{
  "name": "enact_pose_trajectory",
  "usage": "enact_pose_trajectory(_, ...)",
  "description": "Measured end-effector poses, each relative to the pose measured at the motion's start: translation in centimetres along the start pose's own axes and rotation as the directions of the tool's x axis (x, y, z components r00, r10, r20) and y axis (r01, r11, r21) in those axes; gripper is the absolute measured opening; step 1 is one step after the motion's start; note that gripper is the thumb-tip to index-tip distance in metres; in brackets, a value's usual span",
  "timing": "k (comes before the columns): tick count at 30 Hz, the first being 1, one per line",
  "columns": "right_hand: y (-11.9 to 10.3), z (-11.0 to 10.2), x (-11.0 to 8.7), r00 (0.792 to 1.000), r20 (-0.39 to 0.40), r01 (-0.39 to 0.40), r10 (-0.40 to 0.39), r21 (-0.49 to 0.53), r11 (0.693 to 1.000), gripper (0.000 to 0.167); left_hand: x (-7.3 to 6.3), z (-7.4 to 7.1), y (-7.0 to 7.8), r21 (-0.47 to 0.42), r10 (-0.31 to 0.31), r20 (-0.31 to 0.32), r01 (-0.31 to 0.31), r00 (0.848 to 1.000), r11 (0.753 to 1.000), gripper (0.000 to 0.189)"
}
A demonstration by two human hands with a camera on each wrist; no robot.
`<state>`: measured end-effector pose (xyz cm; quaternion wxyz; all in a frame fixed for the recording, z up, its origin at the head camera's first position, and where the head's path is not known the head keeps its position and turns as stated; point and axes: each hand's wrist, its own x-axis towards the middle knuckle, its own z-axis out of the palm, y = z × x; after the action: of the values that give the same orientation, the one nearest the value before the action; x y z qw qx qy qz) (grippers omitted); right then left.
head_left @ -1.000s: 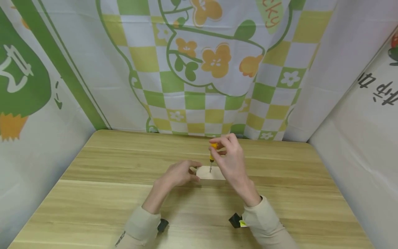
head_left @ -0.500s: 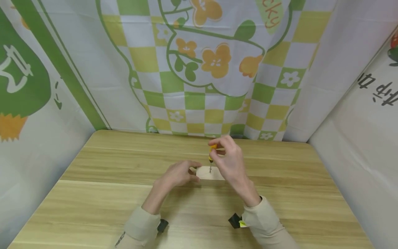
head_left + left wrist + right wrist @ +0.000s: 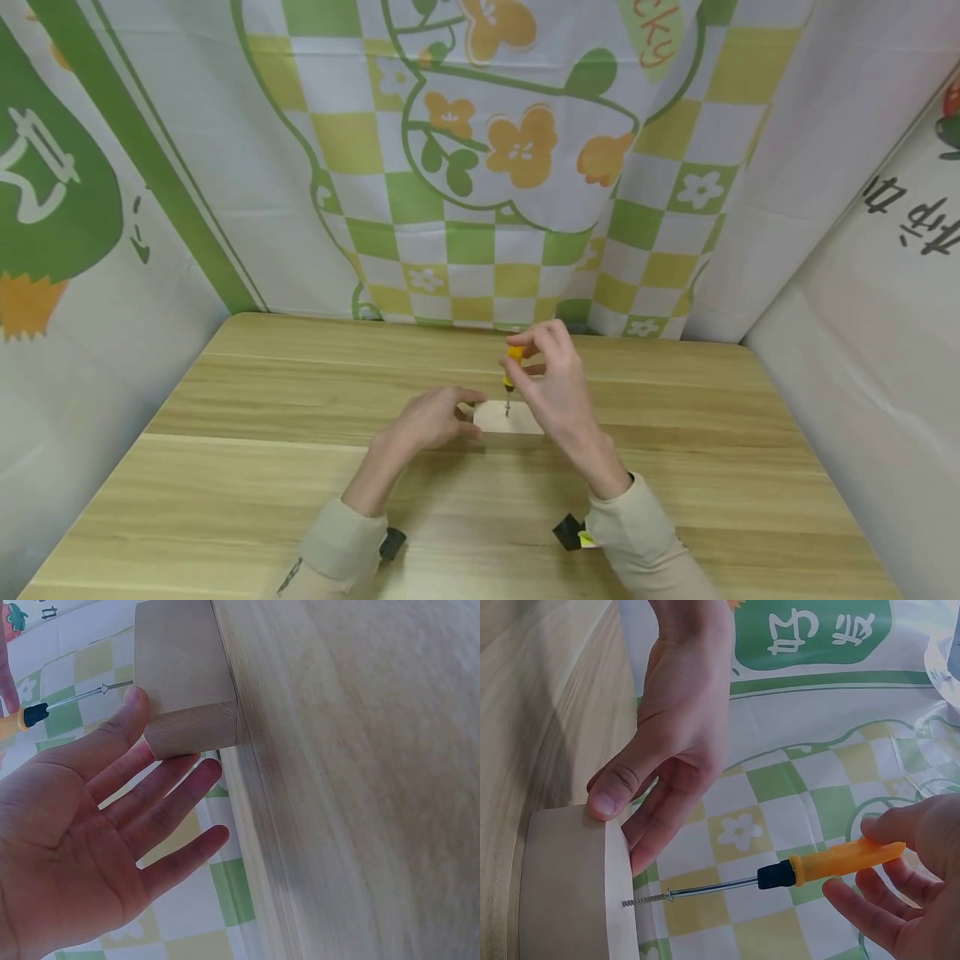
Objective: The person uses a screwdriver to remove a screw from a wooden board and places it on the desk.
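Note:
A pale wooden block (image 3: 491, 417) lies on the table, and a screw (image 3: 646, 900) stands partway in its top face. My left hand (image 3: 435, 419) grips the block's left end, thumb on the near side and fingers behind; in the left wrist view the lower fingers (image 3: 180, 802) spread loosely past its end. Above the block, my right hand (image 3: 558, 383) pinches the yellow handle of a screwdriver (image 3: 840, 860) between thumb and fingers. The screwdriver is upright, its tip meeting the screw head. In the head view my right hand hides the block's right end.
The wooden table (image 3: 262, 483) spreads out around both hands. A patterned curtain (image 3: 517, 275) hangs along its back edge, with printed cloth walls at left and right. A dark wrist device (image 3: 570, 532) sits at the right cuff, another (image 3: 392, 543) at the left.
My right hand's fingers shift slightly around the screwdriver handle, dipping left and then back. The left hand and the block stay in place.

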<state>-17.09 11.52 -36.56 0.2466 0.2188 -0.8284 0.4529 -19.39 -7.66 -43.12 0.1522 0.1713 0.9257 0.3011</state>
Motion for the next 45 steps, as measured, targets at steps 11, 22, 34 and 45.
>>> enact_pose_trajectory(11,-0.17,-0.05,0.00,1.000,-0.029,0.009,-0.010,-0.060,0.998,0.018,0.10,0.10,-0.22,0.006,0.006,0.003,-0.006,1.000,1.000,0.054)
enact_pose_trajectory(22,-0.41,0.07,0.13,1.000,0.003,0.003,-0.003,-0.010,1.000,0.024,0.20,0.04,-0.14,0.013,0.001,0.002,-0.001,1.000,1.000,0.055)
enact_pose_trajectory(34,-0.12,0.15,-0.07,1.000,0.017,0.009,-0.010,0.026,1.000,0.021,0.20,-0.04,-0.04,0.015,-0.004,0.003,0.004,1.000,1.000,0.055)
enact_pose_trajectory(45,-0.05,0.01,-0.10,1.000,-0.015,0.020,-0.021,-0.022,1.000,0.021,0.26,0.04,-0.05,0.018,-0.001,-0.001,0.001,1.000,1.000,0.054)
